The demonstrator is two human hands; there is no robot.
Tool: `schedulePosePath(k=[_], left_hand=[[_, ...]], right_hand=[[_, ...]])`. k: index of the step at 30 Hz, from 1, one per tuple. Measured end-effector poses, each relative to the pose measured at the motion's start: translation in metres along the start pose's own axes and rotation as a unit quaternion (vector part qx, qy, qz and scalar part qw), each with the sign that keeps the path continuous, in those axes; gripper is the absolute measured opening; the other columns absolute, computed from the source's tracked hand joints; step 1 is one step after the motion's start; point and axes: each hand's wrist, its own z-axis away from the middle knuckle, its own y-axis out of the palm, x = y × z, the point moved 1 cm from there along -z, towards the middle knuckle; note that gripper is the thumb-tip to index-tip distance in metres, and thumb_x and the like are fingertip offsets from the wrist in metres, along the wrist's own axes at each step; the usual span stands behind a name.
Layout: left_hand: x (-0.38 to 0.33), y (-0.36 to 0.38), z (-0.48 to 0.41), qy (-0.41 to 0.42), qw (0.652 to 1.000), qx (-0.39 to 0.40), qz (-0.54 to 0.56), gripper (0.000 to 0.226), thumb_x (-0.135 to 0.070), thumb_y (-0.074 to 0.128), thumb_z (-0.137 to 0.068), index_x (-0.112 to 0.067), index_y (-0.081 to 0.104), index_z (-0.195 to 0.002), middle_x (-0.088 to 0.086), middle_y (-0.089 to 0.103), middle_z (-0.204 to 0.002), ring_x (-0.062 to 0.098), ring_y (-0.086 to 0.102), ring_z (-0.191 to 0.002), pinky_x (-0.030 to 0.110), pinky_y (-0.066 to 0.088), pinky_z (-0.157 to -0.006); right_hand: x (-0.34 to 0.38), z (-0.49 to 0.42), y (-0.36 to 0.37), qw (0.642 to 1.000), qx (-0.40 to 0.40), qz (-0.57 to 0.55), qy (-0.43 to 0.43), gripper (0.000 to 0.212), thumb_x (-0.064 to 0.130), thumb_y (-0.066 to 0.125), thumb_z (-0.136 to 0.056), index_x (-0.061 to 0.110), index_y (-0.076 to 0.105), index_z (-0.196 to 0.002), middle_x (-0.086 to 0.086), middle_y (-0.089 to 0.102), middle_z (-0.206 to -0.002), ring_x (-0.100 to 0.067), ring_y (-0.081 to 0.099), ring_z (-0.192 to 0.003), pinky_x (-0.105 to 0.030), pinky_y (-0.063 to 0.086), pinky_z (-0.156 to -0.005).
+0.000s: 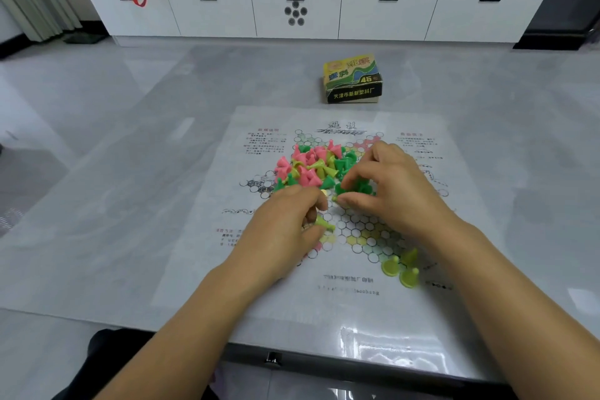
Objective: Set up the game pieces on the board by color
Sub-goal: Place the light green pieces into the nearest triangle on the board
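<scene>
A paper Chinese-checkers board [354, 282] lies flat on the grey table. A mixed pile of pink, green and yellow cone pieces [313, 166] sits on the board's middle. Three yellow pieces [401, 268] stand on the board's near right corner. My left hand [285, 227] rests at the pile's near edge with its fingers closed on a yellow piece [324, 223]. Over the green pieces on the pile's right side, my right hand [386, 185] pinches a small yellow-green piece [336, 198] at its fingertips.
The yellow-and-green game box [353, 78] stands on the table beyond the board. A white low cabinet [318, 13] with bottles, a can and red bags on top runs along the far wall. The table's near edge [324, 357] is close to my body.
</scene>
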Motion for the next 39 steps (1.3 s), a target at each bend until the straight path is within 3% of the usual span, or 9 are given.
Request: schedulePosePath(k=[3,7,11,13,19,21,24,30,39], left_hand=[[0.003,0.000,0.000,0.016,1.000,-0.001,0.003,0.022,-0.020,0.058,-0.086,-0.019,0.060,-0.108,-0.008,0.046,-0.088,0.010,0.041,-0.088,0.021,0.032,-0.074],[0.005,0.000,0.001,0.022,0.999,-0.015,0.036,0.013,-0.019,0.060,-0.084,-0.017,0.064,-0.097,-0.002,0.058,-0.090,0.012,0.050,-0.083,0.025,0.041,-0.076],[0.000,0.002,0.003,0.002,0.996,-0.005,0.085,0.011,-0.015,0.057,-0.085,-0.021,0.061,-0.094,-0.013,0.055,-0.072,-0.001,0.051,-0.065,0.012,0.040,-0.063],[-0.004,0.004,0.004,0.009,0.994,0.003,0.104,0.012,-0.016,0.059,-0.085,-0.022,0.062,-0.094,-0.019,0.053,-0.071,-0.007,0.050,-0.065,0.007,0.037,-0.062],[-0.016,0.016,0.003,0.040,0.992,0.022,0.121,0.013,-0.019,0.064,-0.082,-0.019,0.068,-0.094,-0.017,0.052,-0.084,-0.006,0.048,-0.080,0.002,0.033,-0.072],[-0.019,0.019,0.003,0.037,0.991,0.029,0.123,0.013,-0.019,0.065,-0.081,-0.020,0.069,-0.094,-0.018,0.052,-0.083,-0.006,0.049,-0.080,0.002,0.034,-0.072],[-0.020,0.021,0.002,0.033,0.992,0.035,0.114,0.014,-0.017,0.066,-0.080,-0.019,0.069,-0.094,-0.019,0.052,-0.082,-0.005,0.049,-0.078,0.001,0.034,-0.072],[-0.017,0.020,0.004,0.022,0.990,0.053,0.128,0.016,-0.011,0.069,-0.077,-0.018,0.067,-0.091,-0.012,0.054,-0.084,0.002,0.053,-0.077,0.008,0.042,-0.071],[-0.023,0.025,0.005,0.035,0.993,0.047,0.104,0.013,-0.019,0.071,-0.075,-0.020,0.068,-0.087,-0.008,0.057,-0.088,0.010,0.053,-0.084,0.029,0.042,-0.084]], right_hand=[[0.001,-0.005,0.002,0.998,0.028,0.048,-0.001,0.025,0.040,0.070,-0.072,0.022,0.068,-0.090,0.004,0.046,-0.090,-0.014,0.040,-0.093,-0.026,0.026,-0.081],[-0.001,-0.004,-0.001,0.997,0.040,0.068,-0.026,0.023,0.037,0.069,-0.074,0.020,0.068,-0.091,0.006,0.047,-0.089,-0.012,0.041,-0.091,-0.027,0.029,-0.083],[-0.002,0.003,-0.023,0.994,-0.009,-0.104,0.020,0.006,0.024,0.069,-0.077,0.024,0.063,-0.078,0.015,0.055,-0.077,0.003,0.051,-0.071,-0.007,0.039,-0.067],[-0.012,0.009,-0.037,0.978,-0.039,-0.193,0.069,0.014,0.019,0.067,-0.079,0.031,0.060,-0.076,0.016,0.059,-0.075,0.005,0.054,-0.066,-0.004,0.042,-0.062],[-0.035,0.035,-0.047,0.962,0.019,-0.241,0.128,0.015,0.017,0.063,-0.082,0.032,0.064,-0.081,0.002,0.072,-0.086,-0.010,0.067,-0.078,-0.016,0.052,-0.074],[-0.038,0.042,-0.044,0.962,0.048,-0.234,0.130,0.010,0.018,0.063,-0.083,0.028,0.065,-0.083,0.003,0.072,-0.087,-0.012,0.067,-0.082,-0.025,0.054,-0.079],[-0.041,0.051,-0.040,0.969,0.066,-0.203,0.123,0.009,0.019,0.063,-0.083,0.027,0.067,-0.085,0.009,0.070,-0.088,-0.007,0.063,-0.079,-0.023,0.050,-0.075],[-0.046,0.061,-0.038,0.975,0.066,-0.181,0.108,0.011,0.021,0.068,-0.077,0.032,0.068,-0.079,0.008,0.060,-0.085,-0.003,0.052,-0.071,-0.011,0.042,-0.066],[-0.043,0.065,-0.038,0.973,0.102,-0.184,0.098,0.019,0.014,0.069,-0.077,0.033,0.066,-0.077,0.015,0.060,-0.078,0.001,0.053,-0.071,-0.009,0.042,-0.066]])
